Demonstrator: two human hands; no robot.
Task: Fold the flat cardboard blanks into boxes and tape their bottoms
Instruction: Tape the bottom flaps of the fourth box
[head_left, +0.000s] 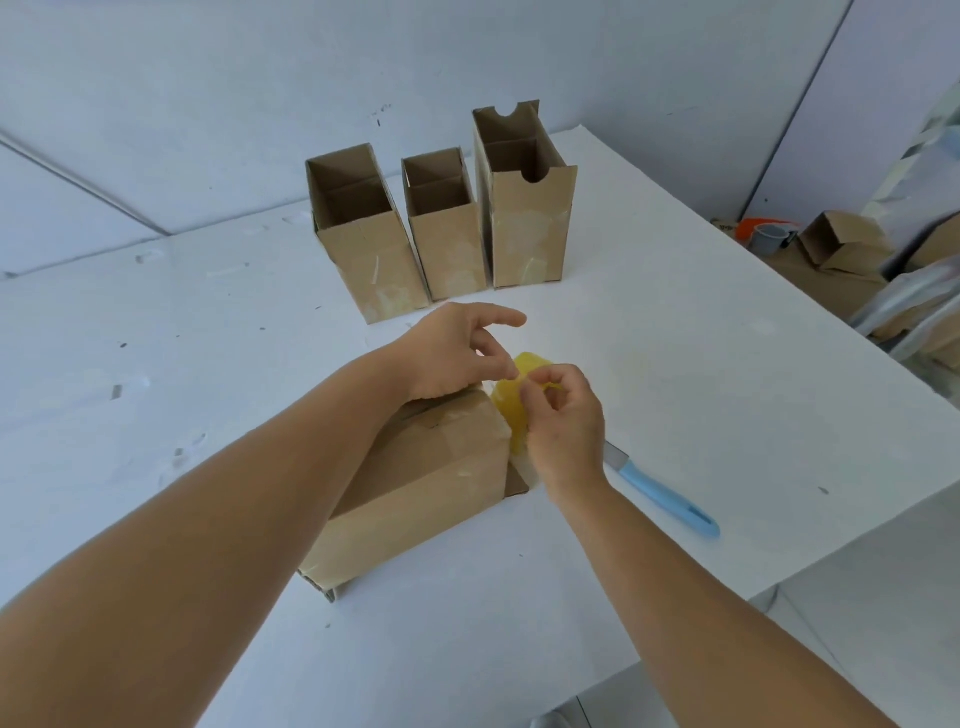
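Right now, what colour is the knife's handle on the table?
Light blue; the knife handle shows clearly in the head view.

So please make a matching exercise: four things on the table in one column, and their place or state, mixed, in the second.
Things:
1. box with notches
2. yellow tape roll
3. blue-handled knife
4. box lying on its side

Place or state:
A. under the left forearm
B. lying alone, right of the hands
C. pinched by the right hand
D. upright, rightmost in the far row

Pairs: 1-D, 2-C, 3-B, 4-A
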